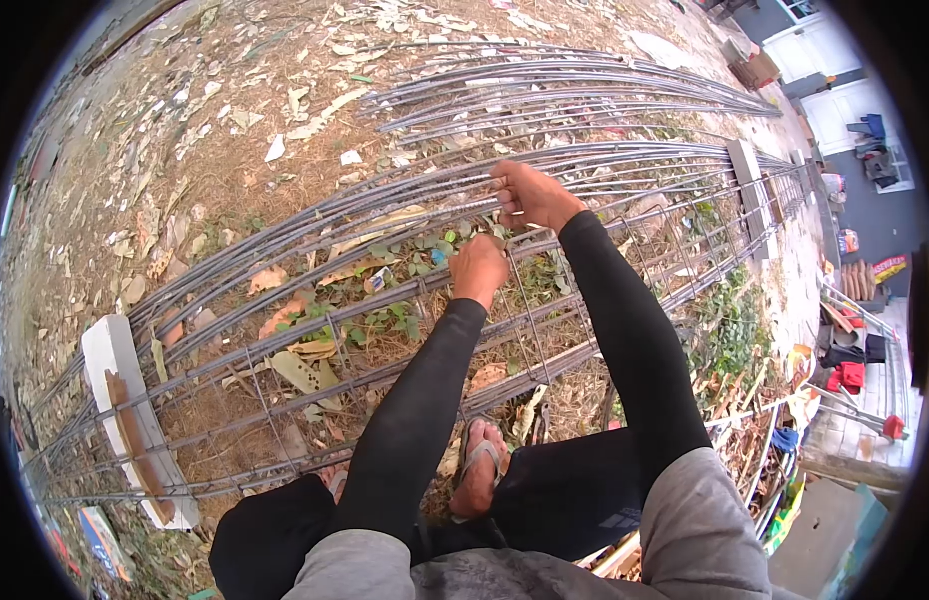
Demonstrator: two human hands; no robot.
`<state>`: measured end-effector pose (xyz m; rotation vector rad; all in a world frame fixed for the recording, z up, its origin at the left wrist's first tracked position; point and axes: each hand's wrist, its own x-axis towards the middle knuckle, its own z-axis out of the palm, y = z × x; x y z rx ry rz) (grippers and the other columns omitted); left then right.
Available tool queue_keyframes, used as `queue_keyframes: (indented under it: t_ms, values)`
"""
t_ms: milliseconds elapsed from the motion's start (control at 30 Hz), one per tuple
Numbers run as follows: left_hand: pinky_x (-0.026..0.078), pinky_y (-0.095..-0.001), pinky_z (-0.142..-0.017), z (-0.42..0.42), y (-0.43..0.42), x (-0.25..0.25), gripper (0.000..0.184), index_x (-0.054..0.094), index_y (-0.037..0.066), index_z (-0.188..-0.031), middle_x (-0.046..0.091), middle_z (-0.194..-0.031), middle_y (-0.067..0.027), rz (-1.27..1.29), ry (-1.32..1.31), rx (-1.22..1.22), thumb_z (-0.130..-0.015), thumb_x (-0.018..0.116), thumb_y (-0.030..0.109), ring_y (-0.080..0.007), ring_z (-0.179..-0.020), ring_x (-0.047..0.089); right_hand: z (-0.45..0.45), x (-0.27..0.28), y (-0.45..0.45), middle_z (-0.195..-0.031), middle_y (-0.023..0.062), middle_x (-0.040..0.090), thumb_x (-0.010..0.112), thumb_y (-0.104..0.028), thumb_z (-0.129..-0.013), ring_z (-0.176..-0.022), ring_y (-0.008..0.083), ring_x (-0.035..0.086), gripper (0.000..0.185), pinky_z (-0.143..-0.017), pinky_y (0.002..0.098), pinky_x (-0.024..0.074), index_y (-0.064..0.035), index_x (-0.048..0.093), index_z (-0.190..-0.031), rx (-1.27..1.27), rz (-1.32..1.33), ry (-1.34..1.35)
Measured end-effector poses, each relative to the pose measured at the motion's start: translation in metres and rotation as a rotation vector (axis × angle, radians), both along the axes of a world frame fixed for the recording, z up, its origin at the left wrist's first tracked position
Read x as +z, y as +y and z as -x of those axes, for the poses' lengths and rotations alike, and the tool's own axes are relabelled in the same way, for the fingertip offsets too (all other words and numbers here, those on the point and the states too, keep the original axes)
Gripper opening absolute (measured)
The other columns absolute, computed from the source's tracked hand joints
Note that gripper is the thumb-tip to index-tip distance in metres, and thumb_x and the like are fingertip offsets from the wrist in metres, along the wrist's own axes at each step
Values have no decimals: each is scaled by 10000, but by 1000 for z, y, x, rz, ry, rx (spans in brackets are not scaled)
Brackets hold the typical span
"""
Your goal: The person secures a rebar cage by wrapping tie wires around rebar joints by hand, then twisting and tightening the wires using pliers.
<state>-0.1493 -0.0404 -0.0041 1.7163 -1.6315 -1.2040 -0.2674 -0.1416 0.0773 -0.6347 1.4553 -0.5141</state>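
A long cage of thin steel bars with rectangular stirrups lies across the view in front of my knees. My left hand is closed at the cage's far upper bars, its fingertips hidden behind the knuckles. Just beyond it and to the right, my right hand has its fingers curled in a pinch above the bars. What either hand holds is too small or too hidden to make out. Alongside the cage's far side runs a bunch of loose reinforcing bars, passing close by both hands.
A pale block with a brown strip supports the left end, and another pale block the right end. More steel bars lie farther off on leaf-strewn ground. My sandalled foot is near the cage. Tools and bags stand at the right.
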Motion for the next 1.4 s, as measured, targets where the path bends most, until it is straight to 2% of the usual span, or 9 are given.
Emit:
queue_keyframes:
  t_ms: [133,267,467,733,867,1033,1133,1233,1400]
  values:
    - [474,-469,-869,-3,2,6,212,780,128,-978,742,-955,-156,-14,-7,6,-788,688,145,-346,-989,683,18,2,14,-613,-60,364,598,-356,-1007,-515,86,348,304,-517,273,411,-93,567,-857,258,108,121]
    - [453,-460,-854,-1,6,2,198,786,133,-960,742,-927,-157,88,-15,9,-787,709,191,-348,-949,689,-2,14,-5,-621,-34,435,651,-319,-964,-550,106,476,346,-584,298,499,-20,665,-1137,503,195,286]
    - [404,-459,-845,-8,10,9,233,792,116,-954,737,-857,-150,93,26,-66,-851,715,309,-357,-882,687,19,6,-10,-660,-62,461,603,-300,-998,-574,90,469,214,-644,324,518,-87,619,-1013,-114,139,-160]
    - [445,-466,-831,1,6,4,217,788,121,-963,737,-862,-162,60,5,33,-867,702,295,-349,-860,695,27,47,30,-791,62,653,541,-263,-1035,-697,144,669,278,-675,314,593,-2,599,-1110,42,469,323]
    - [514,-451,-788,-5,-14,6,218,763,115,-971,744,-886,-155,-132,75,-61,-869,691,294,-345,-891,701,17,48,73,-807,118,682,551,-230,-1032,-758,186,716,272,-698,320,618,41,563,-1045,-1,584,85]
    - [544,-299,-677,-15,-30,-9,157,682,34,-1056,706,-1016,-84,-277,369,-190,-940,650,135,-164,-746,726,60,55,122,-952,105,664,498,-282,-1067,-1012,230,708,249,-896,332,606,-34,504,-1043,-76,500,-34]
    - [552,-306,-684,-16,-25,1,159,687,43,-1064,699,-1030,-81,-275,371,-173,-947,646,142,-157,-757,721,84,53,179,-1115,119,682,519,-400,-1045,-1008,220,704,471,-903,327,594,-17,470,-1314,-20,594,64]
    - [521,-328,-627,-13,-26,-24,157,711,52,-1023,728,-918,-77,-151,338,-177,-939,633,160,-151,-677,726,115,76,254,-1146,151,687,551,-478,-1012,-1088,238,668,561,-954,366,556,-4,547,-1310,-31,343,92]
    - [499,-323,-624,-14,-23,-25,170,694,64,-1032,708,-874,-56,-172,340,-175,-959,616,196,-130,-670,698,122,8,405,-1149,128,691,564,-443,-1014,-1072,204,658,528,-915,353,550,14,622,-1274,-31,-195,121]
